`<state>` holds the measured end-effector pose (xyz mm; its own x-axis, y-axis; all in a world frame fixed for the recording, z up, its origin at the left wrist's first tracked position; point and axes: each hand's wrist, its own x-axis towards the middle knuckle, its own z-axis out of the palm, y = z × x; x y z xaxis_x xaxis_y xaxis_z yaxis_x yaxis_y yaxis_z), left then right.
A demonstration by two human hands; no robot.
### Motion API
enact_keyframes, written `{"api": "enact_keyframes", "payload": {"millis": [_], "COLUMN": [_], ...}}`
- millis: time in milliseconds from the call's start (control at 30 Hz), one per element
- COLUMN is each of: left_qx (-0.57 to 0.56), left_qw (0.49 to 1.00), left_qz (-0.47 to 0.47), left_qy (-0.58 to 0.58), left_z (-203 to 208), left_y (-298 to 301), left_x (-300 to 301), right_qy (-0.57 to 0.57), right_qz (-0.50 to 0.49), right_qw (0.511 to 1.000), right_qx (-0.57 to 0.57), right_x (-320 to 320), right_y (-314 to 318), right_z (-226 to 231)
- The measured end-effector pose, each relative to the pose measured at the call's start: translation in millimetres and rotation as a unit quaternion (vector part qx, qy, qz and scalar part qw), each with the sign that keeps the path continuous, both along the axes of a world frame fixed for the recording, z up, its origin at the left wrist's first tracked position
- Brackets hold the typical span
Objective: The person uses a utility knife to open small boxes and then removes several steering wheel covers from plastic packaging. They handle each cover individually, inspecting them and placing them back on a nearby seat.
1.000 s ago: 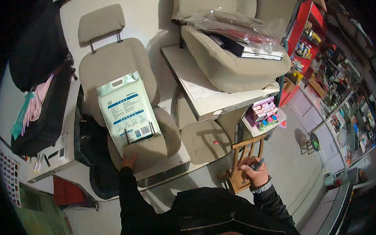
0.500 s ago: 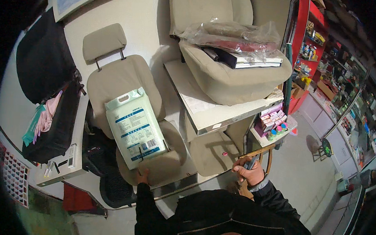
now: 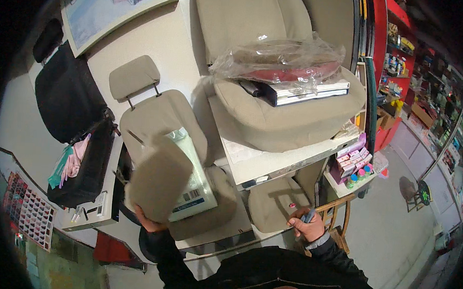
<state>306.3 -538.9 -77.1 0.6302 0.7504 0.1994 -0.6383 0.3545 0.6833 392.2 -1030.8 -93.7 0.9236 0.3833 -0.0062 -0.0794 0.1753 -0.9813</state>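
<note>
1. Now the left hand (image 3: 148,224) has come up off the seat and is clamped around the lower edge of a beige cushion piece (image 3: 160,180), holding it raised and tilted toward the camera. A second ago that hand lay flat near the front of the seat with nothing lifted.

2. Lower right, the right hand (image 3: 306,226) is closed around a small dark pen-like tool (image 3: 308,216), as it was in the earlier pictures; it hangs just above the wooden chair (image 3: 337,213) and touches nothing else.

3. Behind the raised cushion piece, the white-and-blue plastic pack (image 3: 195,180) lies on the beige car seat (image 3: 162,122), now partly hidden by the cushion, where before it showed whole. I judge the cushion has been picked up for a closer look or fitting, with the tool kept ready in the other hand.

4. Beside it, a lower seat cushion (image 3: 272,205) rests under a white shelf (image 3: 272,164).

5. On that shelf stands a larger beige seat (image 3: 289,116) carrying a clear plastic bag (image 3: 279,61) with red material and a dark flat box.

6. Farther off, a black seat cover (image 3: 68,98) hangs at left and red shelving (image 3: 385,58) stands at right.
</note>
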Motion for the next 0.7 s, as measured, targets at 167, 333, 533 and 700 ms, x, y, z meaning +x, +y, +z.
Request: {"api": "enact_keyframes", "payload": {"millis": [167, 333, 533, 700], "left_qx": [0.223, 0.228, 0.240, 0.286], "left_qw": [0.948, 0.953, 0.960, 0.948], "left_qz": [0.215, 0.087, -0.044, -0.105], "left_qy": [-0.076, -0.181, -0.141, -0.091], "left_z": [141.2, 253.0, 343.0, 385.1], "left_y": [-23.0, -57.8, -123.0, -160.7], "left_x": [68.8, 142.2, 242.8, 328.9], "right_qy": [0.007, 0.010, 0.019, 0.040], "right_qz": [-0.035, -0.065, -0.101, -0.149], "right_qw": [0.998, 0.997, 0.992, 0.985], "right_qx": [0.048, 0.052, 0.075, 0.079], "right_x": [8.4, 19.5, 34.6, 50.0], "right_y": [-21.3, -49.1, -90.4, -118.6], "right_z": [-14.7, -20.4, -29.5, -39.6]}}
